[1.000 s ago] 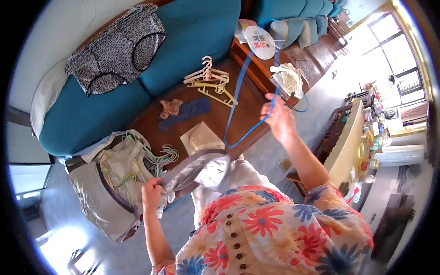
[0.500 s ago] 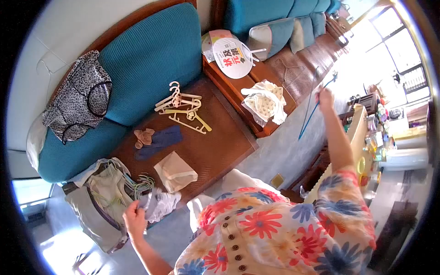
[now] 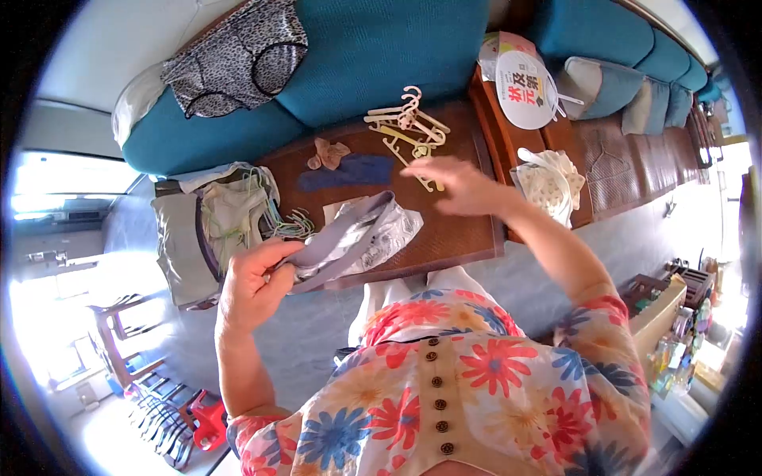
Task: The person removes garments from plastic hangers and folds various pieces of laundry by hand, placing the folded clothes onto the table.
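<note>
My left hand (image 3: 258, 285) is closed on the grey band of a thin white-and-grey patterned garment (image 3: 390, 238). The band hangs in a loop, and the fabric spreads over the front of the brown seat. Over the seat, my right hand (image 3: 460, 186) has its fingers stretched out, with nothing seen in it. Just beyond its fingertips lie several pale pink and yellow hangers (image 3: 409, 127). Farther left on the seat are a dark blue cloth (image 3: 349, 173) and a small brown cloth bundle (image 3: 327, 153). A beige cloth (image 3: 337, 210) is partly covered by the patterned garment.
A pile of grey clothes (image 3: 178, 238) with green hangers (image 3: 254, 194) lies at the seat's left end. A leopard-print garment (image 3: 238, 55) drapes over the blue backrest. On the wooden side table (image 3: 508, 190) are a round fan (image 3: 524, 91) and white spotted cloth (image 3: 552, 186).
My right hand has come from the far right to above the seat, and the blue hanger it held is out of sight. My left hand has raised the patterned garment. The view has turned left.
</note>
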A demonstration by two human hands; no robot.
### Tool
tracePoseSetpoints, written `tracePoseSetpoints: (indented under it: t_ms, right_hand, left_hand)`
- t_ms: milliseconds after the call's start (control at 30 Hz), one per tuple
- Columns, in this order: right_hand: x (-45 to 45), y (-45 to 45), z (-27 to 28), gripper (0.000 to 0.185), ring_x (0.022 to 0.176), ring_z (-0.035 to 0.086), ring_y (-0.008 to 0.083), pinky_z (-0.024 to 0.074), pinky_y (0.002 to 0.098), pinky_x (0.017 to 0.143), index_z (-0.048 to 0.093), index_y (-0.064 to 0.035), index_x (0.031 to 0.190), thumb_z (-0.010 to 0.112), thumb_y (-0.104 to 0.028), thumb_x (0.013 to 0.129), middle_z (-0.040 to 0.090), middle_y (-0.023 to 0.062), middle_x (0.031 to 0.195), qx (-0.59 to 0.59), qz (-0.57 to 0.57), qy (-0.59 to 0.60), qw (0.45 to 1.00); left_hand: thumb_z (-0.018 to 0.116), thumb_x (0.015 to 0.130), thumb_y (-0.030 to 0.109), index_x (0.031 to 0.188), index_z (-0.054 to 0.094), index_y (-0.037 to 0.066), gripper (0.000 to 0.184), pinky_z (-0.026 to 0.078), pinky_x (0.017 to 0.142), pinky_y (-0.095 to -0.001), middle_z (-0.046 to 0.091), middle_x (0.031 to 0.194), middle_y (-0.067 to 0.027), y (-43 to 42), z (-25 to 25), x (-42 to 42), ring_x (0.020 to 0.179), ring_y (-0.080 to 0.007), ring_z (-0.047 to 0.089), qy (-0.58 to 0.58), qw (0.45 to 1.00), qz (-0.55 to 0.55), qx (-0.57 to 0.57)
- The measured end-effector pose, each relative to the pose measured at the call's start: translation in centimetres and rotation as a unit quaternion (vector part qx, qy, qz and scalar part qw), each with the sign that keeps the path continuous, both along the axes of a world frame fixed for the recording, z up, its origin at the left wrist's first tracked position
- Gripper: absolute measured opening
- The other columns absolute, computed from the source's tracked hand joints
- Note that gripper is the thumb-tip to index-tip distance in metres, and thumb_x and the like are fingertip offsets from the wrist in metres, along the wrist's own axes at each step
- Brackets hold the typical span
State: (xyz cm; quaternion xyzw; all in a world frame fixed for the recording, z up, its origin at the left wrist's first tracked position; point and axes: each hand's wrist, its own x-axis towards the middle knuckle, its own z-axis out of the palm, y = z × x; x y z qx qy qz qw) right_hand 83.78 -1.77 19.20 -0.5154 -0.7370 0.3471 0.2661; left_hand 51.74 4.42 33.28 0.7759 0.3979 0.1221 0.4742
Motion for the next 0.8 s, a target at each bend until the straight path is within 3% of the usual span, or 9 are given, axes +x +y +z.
tracePoseSetpoints:
  t_ms: [67,133,300,400,467,567,667,733,800]
  right_hand:
    - [-4.8,1.0,-2.1,0.059,0.121,0.038,0.0280,0.0344,0.0516,0.093,0.046,-0.0205,0.124,0.062,-0.017,0.067,0.045,0.0156,0.126,0.038,0.019,-0.119,0.992]
    - [-7.7,2.1,-5.6,0.044,0.124,0.033,0.0270,0.0352,0.0566,0.086,0.054,-0.0219,0.114,0.060,-0.022,0.069,0.045,0.0109,0.127,0.017,0.034,-0.117,0.992]
    - [-9.9,3.4,-9.8,0.024,0.095,0.055,0.0262,0.0439,0.0451,0.074,0.063,-0.0125,0.087,0.062,-0.030,0.070,0.060,0.0073,0.100,-0.101,0.112,-0.111,0.982]
    - [-6.8,3.9,-9.9,0.028,0.068,0.061,0.0269,0.0463,0.0354,0.063,0.065,-0.0083,0.077,0.065,-0.035,0.069,0.063,0.0116,0.072,-0.091,0.088,-0.050,0.991]
    - [-4.6,4.2,-4.8,0.027,0.065,0.061,0.0251,0.0458,0.0337,0.062,0.066,-0.0065,0.074,0.066,-0.033,0.069,0.062,0.0132,0.070,-0.138,0.015,-0.055,0.989]
    - [-2.5,3.7,-1.0,0.020,0.067,0.061,0.0233,0.0464,0.0318,0.063,0.065,-0.0035,0.076,0.068,-0.022,0.070,0.064,0.0123,0.079,-0.049,0.013,-0.033,0.998]
    - [-2.5,1.5,1.7,0.013,0.072,0.061,0.0228,0.0468,0.0307,0.066,0.064,-0.0016,0.076,0.068,-0.012,0.069,0.064,0.0104,0.086,0.021,0.013,0.007,1.000]
    - [-2.9,-0.6,3.7,0.011,0.080,0.061,0.0222,0.0467,0.0300,0.070,0.063,-0.0012,0.075,0.069,-0.006,0.068,0.064,0.0093,0.089,-0.035,0.005,-0.003,0.999]
    - [-3.1,-3.2,4.7,0.010,0.070,0.061,0.0216,0.0489,0.0294,0.064,0.064,-0.0022,0.075,0.068,-0.009,0.069,0.065,0.0098,0.085,-0.065,-0.004,-0.025,0.998]
  left_hand:
    - [0.048,0.072,-0.006,0.092,0.060,-0.005,0.024,0.037,0.049,-0.0225,0.056,0.069,-0.0052,-0.2,1.0,0.2,0.054,-0.0079,0.049,-0.018,0.998,-0.029,0.043]
    - [0.047,0.072,-0.006,0.092,0.060,-0.005,0.024,0.037,0.049,-0.0224,0.056,0.069,-0.0063,-0.3,2.1,0.3,0.055,-0.0086,0.049,-0.022,0.998,-0.035,0.052]
    - [0.045,0.070,-0.008,0.091,0.059,-0.005,0.026,0.038,0.060,-0.0193,0.057,0.079,-0.0030,0.8,2.1,-2.8,0.069,-0.0067,0.050,-0.002,0.999,0.038,0.007]
    - [0.044,0.069,-0.008,0.093,0.059,-0.005,0.029,0.042,0.063,-0.0214,0.058,0.080,-0.0044,2.3,-0.2,-5.7,0.071,-0.0093,0.053,0.013,0.987,0.105,0.117]
    - [0.044,0.067,-0.007,0.094,0.060,-0.001,0.032,0.045,0.067,-0.0261,0.060,0.084,-0.0086,3.6,-1.8,-7.9,0.072,-0.0168,0.057,0.080,0.975,0.130,0.160]
    - [0.048,0.064,-0.004,0.093,0.061,0.004,0.032,0.047,0.069,-0.0334,0.060,0.091,-0.0133,3.7,-4.4,-10.2,0.076,-0.0275,0.059,0.184,0.960,0.150,0.149]
    - [0.048,0.063,-0.005,0.093,0.062,0.004,0.035,0.047,0.073,-0.0345,0.059,0.095,-0.0135,2.1,-7.4,-10.9,0.079,-0.0294,0.059,0.170,0.936,0.014,0.308]
    - [0.047,0.063,-0.004,0.095,0.061,0.004,0.036,0.047,0.077,-0.0328,0.060,0.092,-0.0147,0.5,-8.5,-11.2,0.084,-0.0299,0.059,0.147,0.971,-0.034,0.187]
    - [0.048,0.065,-0.003,0.096,0.061,0.004,0.035,0.047,0.078,-0.0318,0.061,0.093,-0.0153,-1.7,-9.0,-11.4,0.085,-0.0294,0.059,0.127,0.990,-0.057,-0.011]
